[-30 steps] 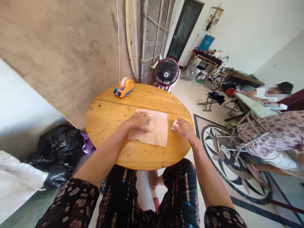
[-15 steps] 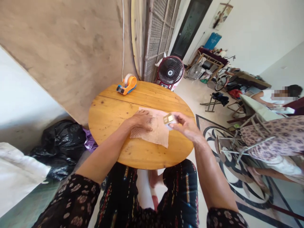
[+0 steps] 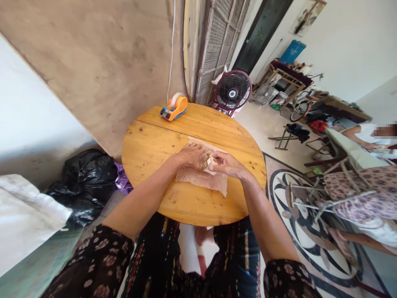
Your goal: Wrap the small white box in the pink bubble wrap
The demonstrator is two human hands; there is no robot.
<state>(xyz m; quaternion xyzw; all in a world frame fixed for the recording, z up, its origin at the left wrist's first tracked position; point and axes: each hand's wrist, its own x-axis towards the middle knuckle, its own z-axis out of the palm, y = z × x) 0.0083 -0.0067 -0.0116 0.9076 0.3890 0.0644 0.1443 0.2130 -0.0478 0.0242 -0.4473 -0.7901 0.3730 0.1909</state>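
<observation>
A sheet of bubble wrap (image 3: 201,180) lies on the round wooden table (image 3: 149,145) in front of me. My left hand (image 3: 192,155) rests flat on the sheet, fingers stretched out and pointing away from me. Between the thumb and fingers of my right hand (image 3: 228,164) is a small box (image 3: 210,164), white with gold-brown parts. The box is over the sheet, close beside my left hand; whether it touches the sheet I cannot tell.
An orange and blue tape dispenser (image 3: 174,107) stands at the table's far edge. Behind the table is a dark red fan (image 3: 233,93). Black plastic bags (image 3: 87,174) lie on the left. A person (image 3: 359,134) sits at another table on the right.
My right hand has brought the box leftward over the bubble wrap, close to my left hand. My left hand stays on the sheet. The view has turned slightly left.
</observation>
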